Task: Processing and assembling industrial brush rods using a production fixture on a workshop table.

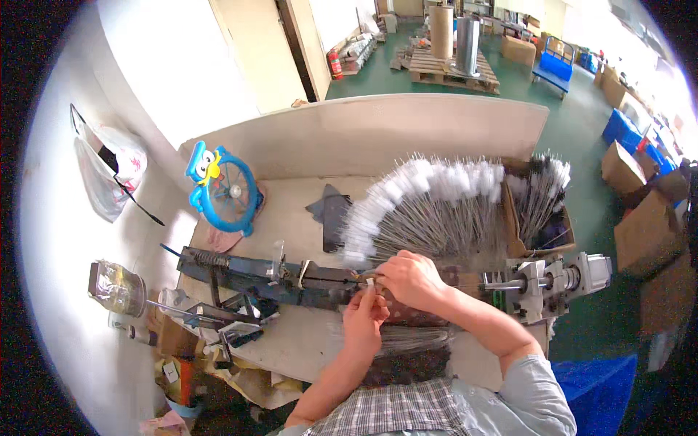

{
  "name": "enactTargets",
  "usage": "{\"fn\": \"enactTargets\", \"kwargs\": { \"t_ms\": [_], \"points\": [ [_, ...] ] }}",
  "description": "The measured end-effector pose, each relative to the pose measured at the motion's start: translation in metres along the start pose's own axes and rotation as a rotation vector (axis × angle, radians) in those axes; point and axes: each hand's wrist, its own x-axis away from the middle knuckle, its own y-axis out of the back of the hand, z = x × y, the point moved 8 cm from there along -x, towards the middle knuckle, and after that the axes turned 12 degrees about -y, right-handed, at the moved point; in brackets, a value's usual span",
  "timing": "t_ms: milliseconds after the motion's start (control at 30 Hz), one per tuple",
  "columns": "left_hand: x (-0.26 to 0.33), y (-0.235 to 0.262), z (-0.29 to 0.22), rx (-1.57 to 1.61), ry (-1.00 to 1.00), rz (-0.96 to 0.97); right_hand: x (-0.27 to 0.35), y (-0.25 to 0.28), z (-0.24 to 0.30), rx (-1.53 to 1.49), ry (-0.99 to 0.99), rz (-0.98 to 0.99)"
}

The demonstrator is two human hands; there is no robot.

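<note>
At the middle of the bench my left hand (pixel 365 317) is closed, thumb and fingers pinching a small white strip (pixel 370 284) that points up. Just right of it my right hand (pixel 411 279) is bent over the work, its fingertips pressed together; what they grip, if anything, is too small to make out. Both hands meet at the right end of a long dark bench fixture (pixel 247 275). Behind them a large fan of wire-stemmed brushes with white bristle tips (pixel 422 182) stands on the bench. More thin wires (pixel 414 338) lie close to my body.
A motorised clamp unit (pixel 542 285) sits at the bench's right end, beside a cardboard box of darker brushes (pixel 538 203). A blue cartoon-shaped fan (pixel 229 190) stands back left. A lever mechanism (pixel 225 320) occupies the left front. A low board (pixel 378 134) edges the back.
</note>
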Motion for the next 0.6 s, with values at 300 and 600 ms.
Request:
{"fn": "enactTargets", "kwargs": {
  "t_ms": [300, 600],
  "points": [
    [-0.003, 0.0, -0.001, -0.077, 0.012, 0.096, -0.003, -0.001, -0.004, -0.423, -0.203, 0.192],
    [-0.004, 0.002, 0.003, 0.241, -0.062, -0.011, 0.01, 0.009, 0.028, -0.182, -0.066, -0.156]
  ]
}}
